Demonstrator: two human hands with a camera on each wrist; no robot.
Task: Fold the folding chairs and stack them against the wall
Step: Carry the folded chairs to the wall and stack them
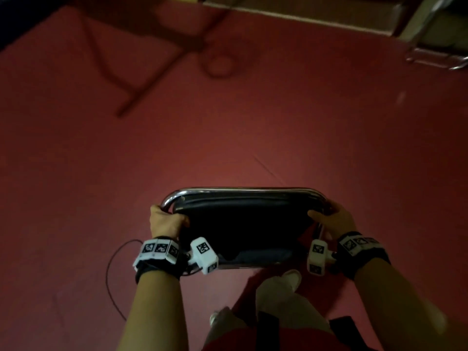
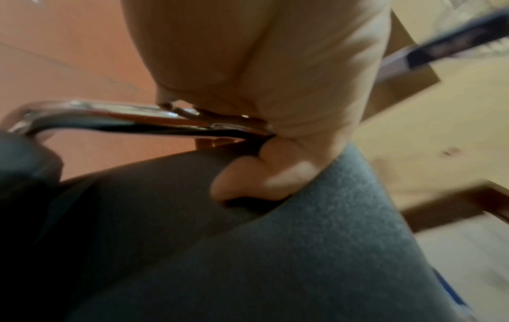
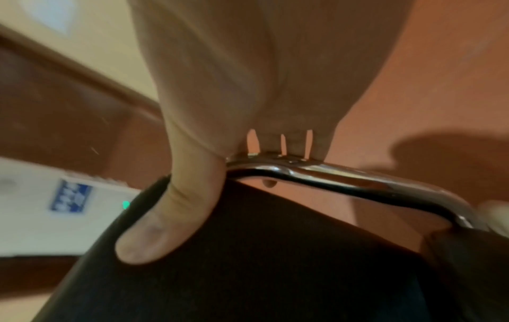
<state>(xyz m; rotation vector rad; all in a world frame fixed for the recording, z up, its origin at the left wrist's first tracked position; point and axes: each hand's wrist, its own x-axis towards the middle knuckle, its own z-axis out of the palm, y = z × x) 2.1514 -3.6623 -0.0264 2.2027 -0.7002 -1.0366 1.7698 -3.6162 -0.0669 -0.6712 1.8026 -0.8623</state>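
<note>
A folding chair point(image 1: 243, 221) with a chrome tube frame and dark padded seat is held in front of me above the red floor. My left hand point(image 1: 166, 220) grips the frame's left corner, thumb on the dark pad. My right hand point(image 1: 334, 219) grips the right corner, thumb across the pad. In the left wrist view the left hand point(image 2: 264, 98) wraps the chrome tube point(image 2: 110, 117), thumb on the grey pad point(image 2: 303, 250). In the right wrist view the right hand point(image 3: 248, 98) curls over the chrome tube point(image 3: 358, 180), thumb pressed on the black pad point(image 3: 248, 272).
Another chrome chair frame point(image 1: 435, 57) stands at the far right by a pale wall base point(image 1: 304, 13). Dark table legs point(image 1: 141, 72) cross the far left floor. A thin cable point(image 1: 111, 274) loops on the red floor by my left wrist. My feet point(image 1: 291, 277) are below the chair.
</note>
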